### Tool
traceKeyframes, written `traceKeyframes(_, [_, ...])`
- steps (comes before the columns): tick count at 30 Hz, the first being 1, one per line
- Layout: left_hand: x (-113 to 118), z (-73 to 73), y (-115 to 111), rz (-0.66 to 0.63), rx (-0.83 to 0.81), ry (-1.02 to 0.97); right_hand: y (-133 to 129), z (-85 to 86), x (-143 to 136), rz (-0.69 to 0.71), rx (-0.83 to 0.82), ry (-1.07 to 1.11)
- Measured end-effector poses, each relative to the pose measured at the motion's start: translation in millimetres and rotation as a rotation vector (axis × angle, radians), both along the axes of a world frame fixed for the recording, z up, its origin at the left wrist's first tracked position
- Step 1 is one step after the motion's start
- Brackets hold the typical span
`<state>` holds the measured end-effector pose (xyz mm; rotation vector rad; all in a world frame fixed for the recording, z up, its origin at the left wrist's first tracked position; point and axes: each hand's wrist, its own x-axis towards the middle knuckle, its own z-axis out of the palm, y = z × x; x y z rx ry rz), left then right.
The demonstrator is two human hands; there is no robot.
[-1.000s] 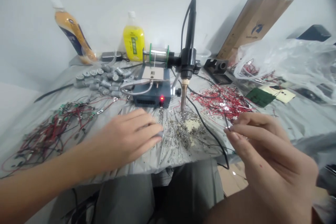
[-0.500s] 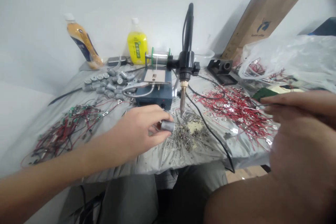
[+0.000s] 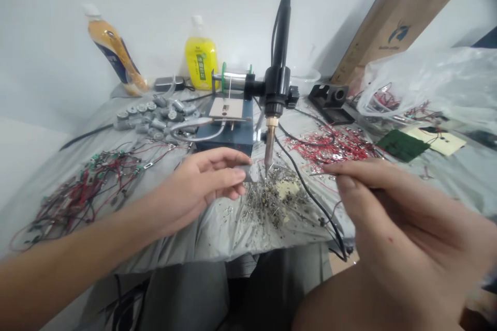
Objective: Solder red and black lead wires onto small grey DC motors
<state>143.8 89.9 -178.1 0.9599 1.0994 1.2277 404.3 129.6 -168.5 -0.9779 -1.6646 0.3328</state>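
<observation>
The left hand (image 3: 205,178) pinches a grey motor (image 3: 252,172) at nine o'clock from the soldering iron's tip (image 3: 267,165); the right hand (image 3: 404,212) pinches a thin wire (image 3: 319,174) at three.

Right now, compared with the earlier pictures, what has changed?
The left hand has brought a grey cylinder rightward and farther from the person, close to the soldering iron. The right hand swung right, then back left, and pinches a thin dark strand. No release shows. The iron, yellow bottle and heap of grey cylinders stayed put.
</observation>
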Motion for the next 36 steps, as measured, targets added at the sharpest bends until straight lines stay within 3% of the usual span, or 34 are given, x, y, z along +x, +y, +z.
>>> traceKeyframes(5, [5.2,2.0,-1.9,0.050,-0.128,-0.231,-0.2,-6.6,-13.5,0.127,0.034,0.082])
traceKeyframes(11, [4.9,3.6,-4.3,0.051,-0.142,-0.317,2.5,-6.8,-10.5,0.098,0.063,0.076])
traceKeyframes(15, [5.7,6.9,-8.0,0.080,-0.056,-0.179,3.8,-4.9,-7.3,0.287,0.040,0.023])
traceKeyframes(20, [6.1,9.6,-10.6,0.082,0.027,-0.042,0.8,-3.0,-9.7,0.176,0.106,-0.052])
traceKeyframes(24, [4.1,4.4,-9.7,0.077,0.077,-0.017,2.4,1.0,-7.8,0.204,0.037,-0.100])
traceKeyframes(28, [3.3,1.0,-9.9,0.062,0.111,-0.014,3.7,2.9,-9.8,0.261,0.127,-0.109])
traceKeyframes(36, [5.5,6.3,-10.4,0.073,0.131,0.036,-3.7,-1.4,-14.6,0.191,0.111,-0.028])
